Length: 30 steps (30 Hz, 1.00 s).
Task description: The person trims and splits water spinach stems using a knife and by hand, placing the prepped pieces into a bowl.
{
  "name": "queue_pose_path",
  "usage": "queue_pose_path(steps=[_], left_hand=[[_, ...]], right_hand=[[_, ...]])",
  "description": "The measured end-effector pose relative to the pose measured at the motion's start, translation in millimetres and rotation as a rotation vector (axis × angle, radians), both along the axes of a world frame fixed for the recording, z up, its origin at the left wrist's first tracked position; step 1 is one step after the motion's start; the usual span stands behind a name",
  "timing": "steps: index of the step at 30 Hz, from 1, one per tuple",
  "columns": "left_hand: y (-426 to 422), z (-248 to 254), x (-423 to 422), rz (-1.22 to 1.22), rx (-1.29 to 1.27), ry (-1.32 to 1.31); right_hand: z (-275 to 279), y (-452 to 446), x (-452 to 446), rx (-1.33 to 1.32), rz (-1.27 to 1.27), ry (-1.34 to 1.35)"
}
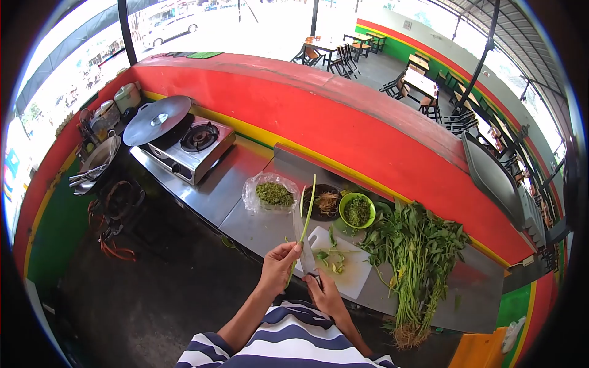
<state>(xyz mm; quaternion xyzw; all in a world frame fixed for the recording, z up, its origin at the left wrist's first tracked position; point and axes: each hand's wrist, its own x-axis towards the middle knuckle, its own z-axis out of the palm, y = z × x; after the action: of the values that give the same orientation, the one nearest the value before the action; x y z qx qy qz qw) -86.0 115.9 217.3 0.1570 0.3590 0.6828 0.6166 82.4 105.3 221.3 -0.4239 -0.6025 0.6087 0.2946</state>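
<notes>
My left hand [281,265] is closed around a long green stem [311,205], which points up and away from me. In my right hand [323,292] is a knife [308,262], gripped by its handle with the blade upright close beside the stem. Whether blade and stem touch I cannot tell. Just beyond my right hand lies a white cutting board [354,283] with a few leaves and cut bits [334,264] on it. To the right, a big bunch of leafy greens [420,245] rests on the steel counter, its roots toward me.
Behind the board stand a green bowl [371,216] of chopped greens, a dark bowl [314,214] with brownish scraps, and a clear plastic bag [248,195] of chopped greens. A gas stove [199,161] with a large lid [175,113] is at left. A red wall [343,132] borders the counter.
</notes>
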Motion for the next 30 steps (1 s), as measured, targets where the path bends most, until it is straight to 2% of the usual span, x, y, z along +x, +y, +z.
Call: queue_pose_path(steps=[9,11,16,18,20,23,25,30], left_hand=[[9,-5,16,-0.028,0.034,0.018],[9,-5,19,-0.045,0.019,0.005],[13,-7,24,-0.053,0.017,0.003],[14,-11,26,-0.088,0.014,0.032],[10,-10,27,-0.089,0.008,0.046],[1,-4,20,-0.204,-0.051,0.014],[-4,-9,16,-0.304,-0.096,-0.106],[-11,-12,11,-0.283,-0.059,-0.096]], right_hand=[[-3,-14,16,-0.006,-0.05,-0.024],[0,-19,18,-0.085,-0.075,-0.029],[-12,-31,21,-0.031,-0.103,0.01],[-12,-37,22,-0.178,-0.142,0.078],[-17,-41,22,-0.177,-0.143,0.107],[-18,-48,17,-0.201,-0.167,0.127],[-19,-53,11,-0.202,-0.209,0.18],[-22,-61,3,-0.222,-0.227,0.162]])
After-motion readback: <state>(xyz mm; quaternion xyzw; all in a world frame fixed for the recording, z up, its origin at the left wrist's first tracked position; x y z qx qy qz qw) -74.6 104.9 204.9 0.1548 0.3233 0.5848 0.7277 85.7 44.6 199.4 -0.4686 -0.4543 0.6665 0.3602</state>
